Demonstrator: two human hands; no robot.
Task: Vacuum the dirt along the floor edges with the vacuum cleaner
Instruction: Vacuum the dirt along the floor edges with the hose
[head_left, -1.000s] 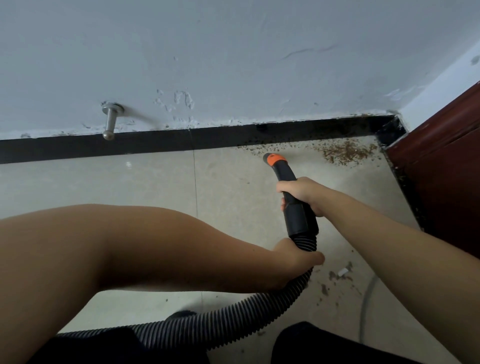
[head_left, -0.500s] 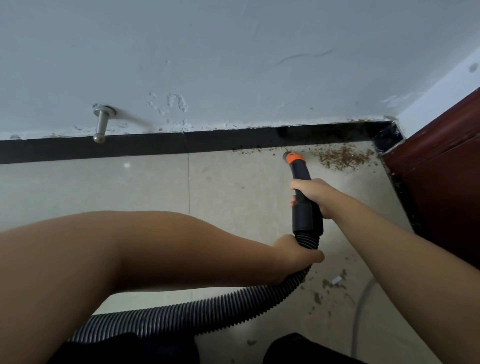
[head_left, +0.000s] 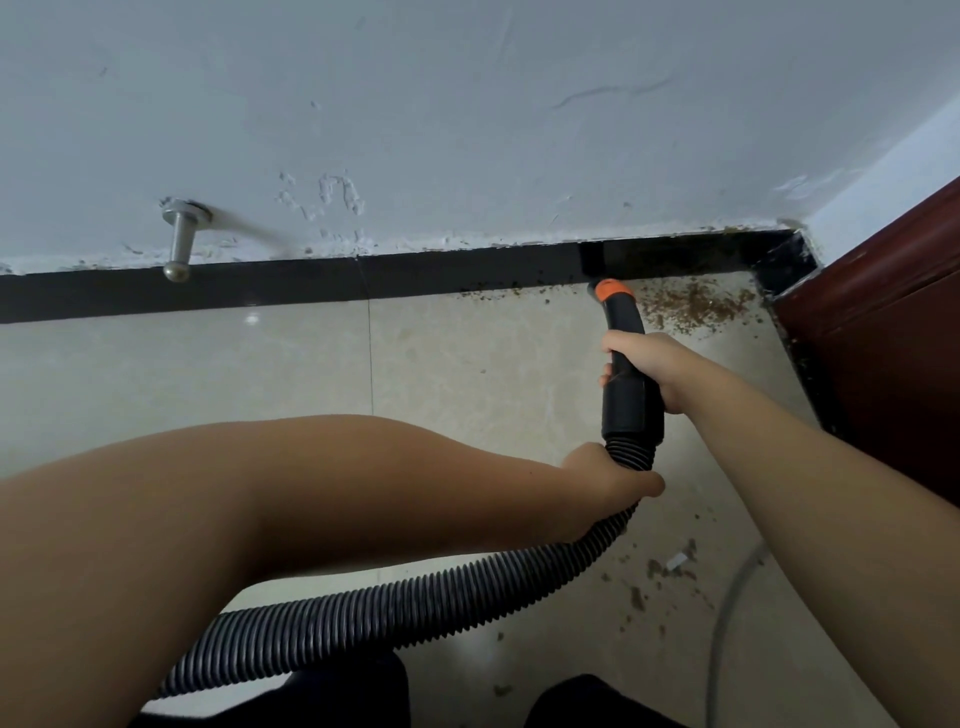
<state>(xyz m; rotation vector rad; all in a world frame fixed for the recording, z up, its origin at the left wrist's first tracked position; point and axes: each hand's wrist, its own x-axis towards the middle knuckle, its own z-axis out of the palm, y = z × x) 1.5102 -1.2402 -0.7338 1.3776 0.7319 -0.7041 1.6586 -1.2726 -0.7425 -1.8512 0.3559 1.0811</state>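
Black rigid plastic vacuum nozzle with orange tip (head_left: 613, 292) touches the far skirting beside brown dirt (head_left: 693, 306). Right hand (head_left: 647, 371) grasps its stiff tube; left hand (head_left: 610, 480) clenches the flexible ribbed hose (head_left: 415, 608), likely light.

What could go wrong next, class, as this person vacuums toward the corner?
The nozzle may push the dirt pile deeper into the corner against the baseboard. The debris nearer the person could be missed. The hose under the left hand may drag through it.
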